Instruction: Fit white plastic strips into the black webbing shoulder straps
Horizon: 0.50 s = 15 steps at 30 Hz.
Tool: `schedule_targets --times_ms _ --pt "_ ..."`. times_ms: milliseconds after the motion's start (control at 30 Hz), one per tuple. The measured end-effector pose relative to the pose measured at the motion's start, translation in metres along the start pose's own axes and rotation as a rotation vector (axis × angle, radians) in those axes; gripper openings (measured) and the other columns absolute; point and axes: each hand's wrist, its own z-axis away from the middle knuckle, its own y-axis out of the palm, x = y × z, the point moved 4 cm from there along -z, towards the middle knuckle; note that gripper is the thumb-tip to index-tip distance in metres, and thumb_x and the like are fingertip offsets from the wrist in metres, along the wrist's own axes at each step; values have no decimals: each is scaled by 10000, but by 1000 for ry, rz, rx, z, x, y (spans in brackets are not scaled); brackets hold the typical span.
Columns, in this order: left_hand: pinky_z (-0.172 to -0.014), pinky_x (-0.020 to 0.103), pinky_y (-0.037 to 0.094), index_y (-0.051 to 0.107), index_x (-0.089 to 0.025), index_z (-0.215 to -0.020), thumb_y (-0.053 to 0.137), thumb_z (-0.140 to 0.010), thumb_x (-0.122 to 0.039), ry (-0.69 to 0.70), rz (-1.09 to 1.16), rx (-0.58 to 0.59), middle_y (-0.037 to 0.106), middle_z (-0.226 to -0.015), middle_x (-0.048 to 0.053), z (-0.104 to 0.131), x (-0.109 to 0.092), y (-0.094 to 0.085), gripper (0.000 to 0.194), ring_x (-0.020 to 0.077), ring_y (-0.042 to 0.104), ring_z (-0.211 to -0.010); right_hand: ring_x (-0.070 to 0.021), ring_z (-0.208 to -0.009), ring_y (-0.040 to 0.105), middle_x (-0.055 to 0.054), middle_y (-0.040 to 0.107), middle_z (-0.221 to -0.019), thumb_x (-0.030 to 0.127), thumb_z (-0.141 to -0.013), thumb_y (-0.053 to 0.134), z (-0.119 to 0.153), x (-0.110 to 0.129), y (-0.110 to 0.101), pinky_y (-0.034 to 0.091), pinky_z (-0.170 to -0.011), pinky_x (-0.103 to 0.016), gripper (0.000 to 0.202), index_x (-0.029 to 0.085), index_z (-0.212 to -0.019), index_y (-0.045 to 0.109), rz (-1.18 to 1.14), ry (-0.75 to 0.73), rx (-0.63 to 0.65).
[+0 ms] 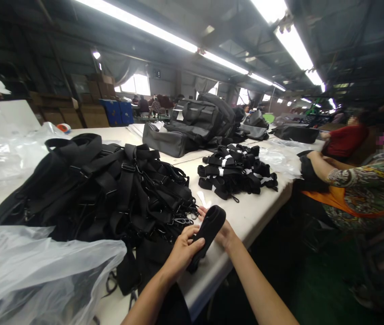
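Observation:
A folded black webbing strap (209,228) is held between my two hands over the table's front edge. My left hand (182,253) grips its lower part, with the thumb lying on top. From behind, my right hand (225,234) holds the upper loop; the strap hides part of its fingers, and their tips show at the left side. Just left of my hands lies a big heap of loose black straps (110,185) with metal hooks and buckles. Beyond my hands sits a pile of bundled black straps (236,169) with white bands around them.
Clear plastic bags (43,271) cover the near left of the white table (253,210). Black bags (195,119) are stacked farther back. On the right, a person in a patterned top (375,185) handles black material at the table edge. A white paper piece (203,197) lies near my fingertips.

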Motion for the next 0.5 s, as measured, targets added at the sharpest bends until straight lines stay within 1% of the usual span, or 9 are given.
schedule_targets --times_ms 67,133,200,233,333,367,433,467,500 --pt "-758 311 516 705 -163 -932 726 -740 -413 -8 -12 37 399 -1411 123 2 0 2 316 217 612 -957 -253 -1306 492 -85 581 -1354 502 -813 636 -2 -1 1 440 -1052 -431 373 215 -1050 670 -46 -8 3" --pt "-794 313 507 716 -164 -898 741 -718 -352 -19 -35 72 375 -1448 117 2 -1 6 262 227 609 -999 -250 -1345 450 -70 534 -1404 524 -852 605 -2 -1 4 446 -1042 -469 349 233 -1038 657 -126 -10 15" --pt "-771 302 497 718 -165 -857 753 -684 -290 -25 -66 83 417 -1402 112 0 0 10 216 206 611 -952 -259 -1349 444 -64 542 -1387 515 -849 632 0 1 6 452 -1023 -517 302 243 -979 651 -241 5 24" --pt "-748 297 491 716 -165 -837 758 -668 -264 -26 -83 76 455 -1346 108 -1 1 12 201 187 606 -899 -267 -1340 451 -59 557 -1366 509 -837 655 1 2 8 452 -1011 -547 281 247 -939 647 -296 18 33" --pt "-705 286 472 709 -169 -813 758 -656 -239 -20 -105 26 509 -1175 81 -3 4 14 179 143 562 -785 -281 -1292 494 -31 598 -1307 537 -798 696 5 4 13 443 -973 -621 284 266 -857 638 -397 43 68" --pt "-711 284 469 709 -170 -820 757 -661 -244 -15 -98 10 504 -1163 76 -2 4 14 182 142 557 -791 -280 -1277 507 -21 605 -1299 553 -784 703 7 5 14 440 -968 -629 292 275 -845 639 -418 38 76" --pt "-742 277 471 708 -171 -842 756 -676 -269 -1 -62 -7 481 -1208 73 0 2 14 200 149 567 -845 -270 -1252 530 -3 611 -1296 561 -761 723 8 7 15 443 -969 -621 292 287 -828 646 -472 17 64" --pt "-747 273 473 708 -170 -858 757 -686 -287 4 -40 -5 490 -1204 71 2 1 13 214 151 573 -855 -265 -1233 547 3 618 -1289 554 -753 735 9 7 15 452 -966 -611 286 288 -818 650 -503 14 40" --pt "-732 267 473 708 -169 -877 755 -700 -305 2 -17 3 527 -1149 67 4 -1 12 228 149 579 -833 -258 -1198 576 4 635 -1266 538 -751 744 9 6 14 471 -954 -593 274 285 -810 655 -526 15 2"
